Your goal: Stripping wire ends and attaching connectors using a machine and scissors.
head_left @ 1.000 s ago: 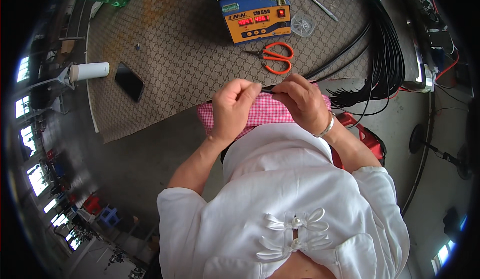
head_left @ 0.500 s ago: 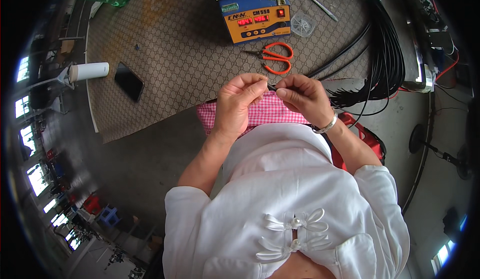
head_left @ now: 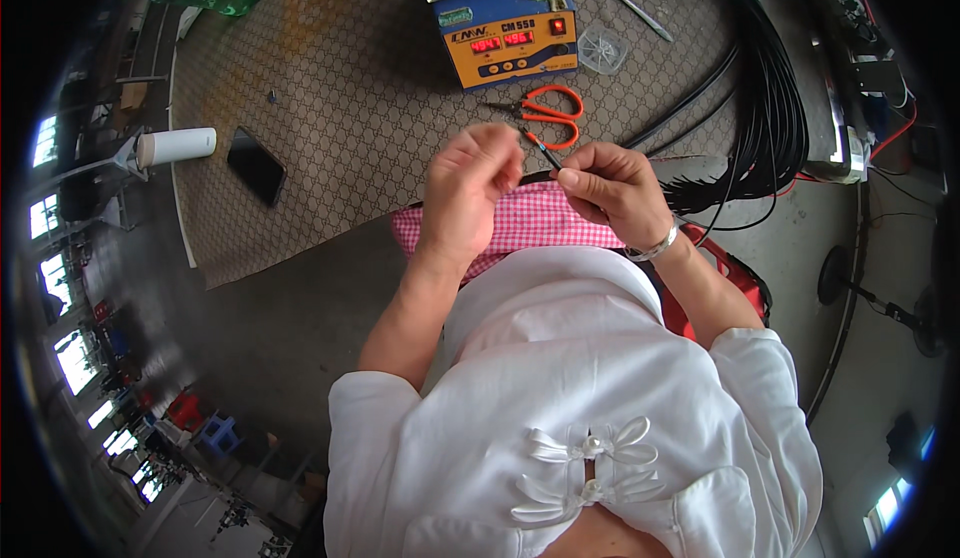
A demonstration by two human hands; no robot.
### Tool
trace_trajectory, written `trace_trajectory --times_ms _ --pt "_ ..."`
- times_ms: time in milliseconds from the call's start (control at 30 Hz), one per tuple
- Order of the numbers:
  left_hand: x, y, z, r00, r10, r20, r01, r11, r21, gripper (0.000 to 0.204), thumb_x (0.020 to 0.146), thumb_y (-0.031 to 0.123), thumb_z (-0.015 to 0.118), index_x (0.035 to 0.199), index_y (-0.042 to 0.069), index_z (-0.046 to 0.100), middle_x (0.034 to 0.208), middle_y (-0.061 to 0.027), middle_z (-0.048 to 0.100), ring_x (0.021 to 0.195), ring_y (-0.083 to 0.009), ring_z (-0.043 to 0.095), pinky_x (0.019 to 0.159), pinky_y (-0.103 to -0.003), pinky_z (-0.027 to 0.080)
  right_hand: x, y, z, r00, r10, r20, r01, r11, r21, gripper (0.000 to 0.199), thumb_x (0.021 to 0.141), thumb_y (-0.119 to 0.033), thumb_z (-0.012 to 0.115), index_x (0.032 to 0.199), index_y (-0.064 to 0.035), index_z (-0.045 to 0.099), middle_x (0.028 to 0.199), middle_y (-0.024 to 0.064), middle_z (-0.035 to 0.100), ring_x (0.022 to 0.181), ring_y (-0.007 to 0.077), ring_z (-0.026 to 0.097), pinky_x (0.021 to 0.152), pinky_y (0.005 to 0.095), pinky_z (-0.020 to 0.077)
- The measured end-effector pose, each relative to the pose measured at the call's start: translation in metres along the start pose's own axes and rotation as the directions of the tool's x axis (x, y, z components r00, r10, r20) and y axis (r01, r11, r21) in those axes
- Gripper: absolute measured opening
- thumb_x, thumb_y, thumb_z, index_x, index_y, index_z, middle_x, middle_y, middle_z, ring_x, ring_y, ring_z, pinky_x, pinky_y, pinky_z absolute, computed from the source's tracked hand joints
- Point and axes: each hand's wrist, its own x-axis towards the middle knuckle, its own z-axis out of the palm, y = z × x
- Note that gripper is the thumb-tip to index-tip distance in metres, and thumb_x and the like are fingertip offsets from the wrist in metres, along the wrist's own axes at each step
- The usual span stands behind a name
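Note:
Between its thumb and fingers, my right hand [head_left: 613, 190] pinches a black cable [head_left: 549, 158], whose end points up and left, with thin lighter wires showing at its tip. My left hand [head_left: 470, 193] is raised beside that tip, apart from it. Its fingers are curled but smeared by motion, so whether they hold anything is unclear. Just beyond the cable tip lie scissors [head_left: 552, 115] with orange handles. A pink checked cloth [head_left: 545, 220] lies under my hands, at the table's near edge.
A blue box with an orange panel [head_left: 515, 53] and red lit digits stands beyond the scissors. Right of it are a clear plastic dish [head_left: 603, 50] and a spoon [head_left: 640, 13]. Black cables [head_left: 775, 88] hang at right. A phone [head_left: 256, 166] and white cylinder [head_left: 180, 147] lie left.
My left hand has come away from the cable end, moving slightly left and up, and the cable's tip now shows. My right hand keeps its pinch on the cable.

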Motion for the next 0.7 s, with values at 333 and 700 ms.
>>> trace_trajectory --times_ms 333,700 --pt "-0.005 -0.002 0.003 0.998 0.057 0.024 -0.061 0.95 0.305 0.01 0.08 0.003 0.057 0.089 0.0 0.058 0.075 -0.0051 0.06 0.064 -0.0089 0.054 0.063 -0.02 0.045 0.004 -0.004 -0.004 0.996 0.088 0.031 -0.087 0.996 -0.013 0.012 0.082 -0.012 0.061 0.082 -0.0012 0.057 0.058 -0.0019 0.048 0.046 0.0035 0.038 0.038 0.0181 0.025" --pt "0.007 -0.033 0.006 0.992 0.044 0.117 -0.008 0.955 -0.296 0.01 0.082 0.011 0.057 0.089 0.005 0.06 0.086 -0.0045 0.059 0.075 -0.0139 0.055 0.072 -0.029 0.046 0.019 0.006 -0.011 0.946 0.126 0.3 -0.245 0.881 0.404 0.015 0.084 -0.014 0.056 0.088 -0.0005 0.059 0.071 0.003 0.053 0.051 0.0079 0.04 0.04 0.0195 0.0291"
